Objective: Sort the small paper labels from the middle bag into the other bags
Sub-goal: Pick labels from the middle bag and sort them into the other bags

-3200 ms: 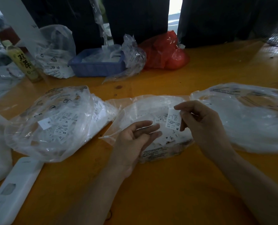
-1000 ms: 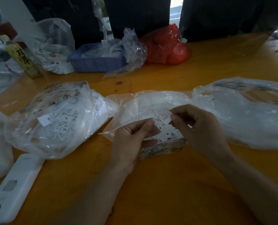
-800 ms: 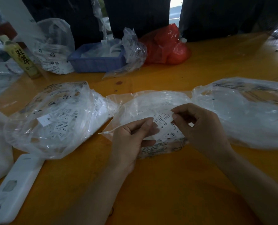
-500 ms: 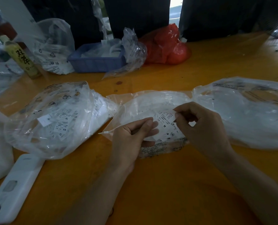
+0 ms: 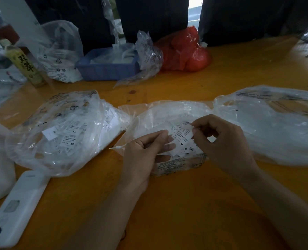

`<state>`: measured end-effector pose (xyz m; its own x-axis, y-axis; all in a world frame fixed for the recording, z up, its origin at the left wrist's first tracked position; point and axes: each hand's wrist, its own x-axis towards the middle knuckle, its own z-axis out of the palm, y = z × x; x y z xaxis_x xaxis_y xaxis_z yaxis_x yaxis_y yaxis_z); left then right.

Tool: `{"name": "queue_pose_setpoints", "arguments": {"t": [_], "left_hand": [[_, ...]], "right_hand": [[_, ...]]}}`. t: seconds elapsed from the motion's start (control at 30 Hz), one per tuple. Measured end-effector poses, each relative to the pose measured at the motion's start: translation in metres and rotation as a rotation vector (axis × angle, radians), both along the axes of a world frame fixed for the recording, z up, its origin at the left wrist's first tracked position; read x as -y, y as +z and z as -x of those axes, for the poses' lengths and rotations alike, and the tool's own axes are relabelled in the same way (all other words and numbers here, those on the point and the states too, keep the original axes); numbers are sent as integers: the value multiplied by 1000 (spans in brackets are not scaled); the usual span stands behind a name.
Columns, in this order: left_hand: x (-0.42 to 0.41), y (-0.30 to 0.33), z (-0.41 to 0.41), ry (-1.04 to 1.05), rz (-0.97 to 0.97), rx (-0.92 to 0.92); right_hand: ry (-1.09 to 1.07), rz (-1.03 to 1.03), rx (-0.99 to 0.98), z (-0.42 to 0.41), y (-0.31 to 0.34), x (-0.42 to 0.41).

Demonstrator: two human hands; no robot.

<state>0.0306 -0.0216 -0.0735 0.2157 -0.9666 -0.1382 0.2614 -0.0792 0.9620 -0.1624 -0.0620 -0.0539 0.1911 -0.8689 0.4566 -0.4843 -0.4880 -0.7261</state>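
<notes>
Spanning everything beneath the grip, an orange wooden table (image 5: pixel 185 213) is seen, and three clear plastic bags are laid across it. Well to the right of the grip, the right bag (image 5: pixel 275 127) is spread wide; its contents cannot be made out through the film. Well to the left, the left bag (image 5: pixel 59 134) is seen already holding many labels, with XL and XS marks readable among them. Directly under the grip, the middle bag (image 5: pixel 158 114) is found, with a pile of unsorted labels (image 5: pixel 185 148) still lying in its mouth, marked M and XL.

The right hand (image 5: pixel 225 145) is curled, and a single paper label (image 5: pixel 183 135) is pinched at its upper right corner between thumb and forefinger. The left hand (image 5: pixel 146 152) is held just left of that label, fingers bent, apparently gripping the middle bag's near edge, though the exact hold cannot be told for certain.

Sorting is judged to be partly done: the left bag is well stocked, while a fair pile remains below the grip, and the pinched label has not yet been carried to either side bag.
</notes>
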Motion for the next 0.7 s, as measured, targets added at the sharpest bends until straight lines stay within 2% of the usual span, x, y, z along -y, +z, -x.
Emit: {"name": "queue_pose_setpoints", "arguments": {"t": [0.43, 0.7], "left_hand": [[0, 0, 2, -29, -6, 39], [1, -2, 3, -12, -42, 85]], "right_hand": [[88, -112, 10, -2, -2, -1], [106, -244, 116, -5, -6, 0]]}}
